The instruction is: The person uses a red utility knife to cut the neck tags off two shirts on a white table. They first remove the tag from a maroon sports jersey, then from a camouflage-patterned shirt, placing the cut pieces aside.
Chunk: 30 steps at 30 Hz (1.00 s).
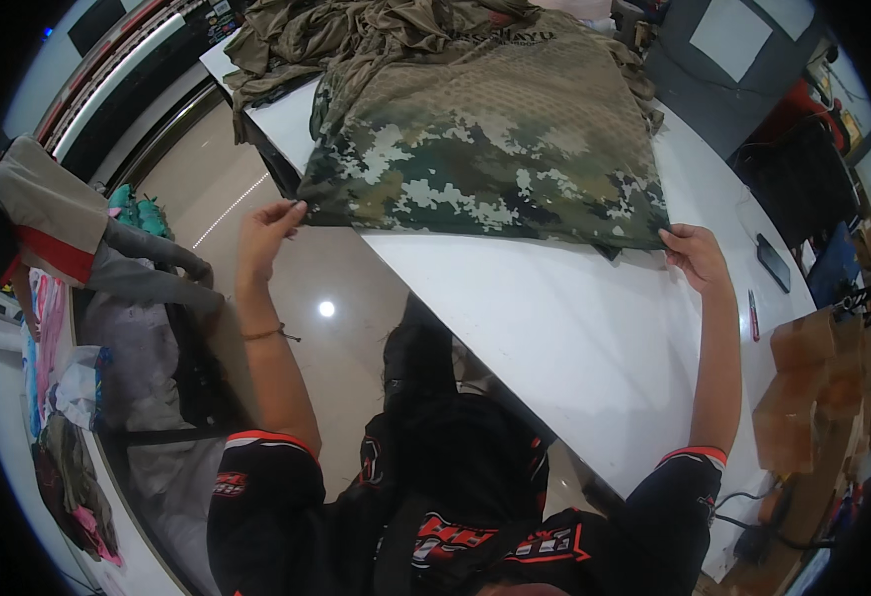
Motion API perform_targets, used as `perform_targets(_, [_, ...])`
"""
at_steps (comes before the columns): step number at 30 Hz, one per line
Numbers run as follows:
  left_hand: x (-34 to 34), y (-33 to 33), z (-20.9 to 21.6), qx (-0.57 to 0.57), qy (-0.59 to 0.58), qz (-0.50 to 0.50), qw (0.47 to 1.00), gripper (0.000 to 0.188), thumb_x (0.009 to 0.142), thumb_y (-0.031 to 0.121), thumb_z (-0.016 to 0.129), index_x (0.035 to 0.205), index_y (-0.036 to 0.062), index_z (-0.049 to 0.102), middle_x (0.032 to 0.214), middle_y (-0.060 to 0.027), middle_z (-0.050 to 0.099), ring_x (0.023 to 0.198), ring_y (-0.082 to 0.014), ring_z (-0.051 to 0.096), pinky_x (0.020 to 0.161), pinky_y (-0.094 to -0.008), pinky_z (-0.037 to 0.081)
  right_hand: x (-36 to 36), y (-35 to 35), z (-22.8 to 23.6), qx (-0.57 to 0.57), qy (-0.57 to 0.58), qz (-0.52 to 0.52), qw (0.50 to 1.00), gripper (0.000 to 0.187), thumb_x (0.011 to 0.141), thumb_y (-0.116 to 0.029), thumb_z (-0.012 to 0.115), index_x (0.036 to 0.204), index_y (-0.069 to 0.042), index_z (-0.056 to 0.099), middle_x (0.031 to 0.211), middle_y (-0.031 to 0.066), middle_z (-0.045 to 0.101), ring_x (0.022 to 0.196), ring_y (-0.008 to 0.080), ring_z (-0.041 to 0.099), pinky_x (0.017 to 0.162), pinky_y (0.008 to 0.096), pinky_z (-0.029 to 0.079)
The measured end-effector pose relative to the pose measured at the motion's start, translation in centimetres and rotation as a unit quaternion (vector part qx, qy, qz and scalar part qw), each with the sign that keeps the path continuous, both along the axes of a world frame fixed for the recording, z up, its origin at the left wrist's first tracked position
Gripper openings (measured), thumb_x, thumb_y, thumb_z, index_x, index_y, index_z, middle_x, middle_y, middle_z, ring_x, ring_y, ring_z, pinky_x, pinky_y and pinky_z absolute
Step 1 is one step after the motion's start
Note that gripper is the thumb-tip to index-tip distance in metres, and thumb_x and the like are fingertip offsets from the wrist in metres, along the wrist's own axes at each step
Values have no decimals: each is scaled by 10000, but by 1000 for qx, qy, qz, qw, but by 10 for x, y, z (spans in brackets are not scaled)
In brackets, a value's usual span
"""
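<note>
Someone's black shirt [455, 526] was closest, and I saw the left hand [271, 228] and right hand [697, 254] each pinch a near corner of the patchy top [485, 139], which lay on the white table [525, 308] and poked past its left edge, where loose pinching could drop it.

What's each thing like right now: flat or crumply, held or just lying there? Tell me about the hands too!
Left hand: pinching a shirt corner.
Right hand: pinching the other corner.
Shirt: spread out, edge stretched between the hands.
Brown cloth: crumpled.
Phone: lying on the table; can't tell if it's on.
Bracelet: worn, left arm.
</note>
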State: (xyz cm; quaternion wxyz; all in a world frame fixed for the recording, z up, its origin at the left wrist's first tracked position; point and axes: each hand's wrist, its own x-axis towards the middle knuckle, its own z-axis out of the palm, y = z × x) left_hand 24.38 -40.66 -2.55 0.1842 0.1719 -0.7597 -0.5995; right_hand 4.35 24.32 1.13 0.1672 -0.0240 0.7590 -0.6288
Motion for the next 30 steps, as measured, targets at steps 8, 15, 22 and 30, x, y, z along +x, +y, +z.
perform_targets(8, [-48,-10,75,119,125,-62,983,177,938,170,733,1014,10,733,863,-38,702,712,-97,602,659,-237,455,-29,-16,39,-43,41,-65,996,127,942,-167,738,974,-47,710,789,-22,627,585,51,517,517,180,439])
perform_targets(15, [-66,-12,141,187,333,-23,924,182,970,167,694,1063,11,710,1001,-75,726,842,-162,683,798,-268,519,-40,-4,121,-222,227,-122,941,222,948,-169,739,1141,-62,723,963,-18,717,795,90,660,724,228,516])
perform_targets(22, [-26,-37,18,101,88,-74,988,133,964,167,709,1009,41,711,897,-28,709,786,-115,642,753,-266,499,-18,-35,51,-37,84,-20,996,258,943,-267,755,1074,-47,727,933,25,722,716,101,683,655,216,538])
perform_targets(30, [-10,-10,-14,137,19,-45,989,98,984,138,685,1036,56,697,996,-40,724,885,-131,687,834,-315,551,-13,-56,6,128,158,-82,976,277,877,-231,805,979,16,730,843,79,693,714,156,650,577,310,528])
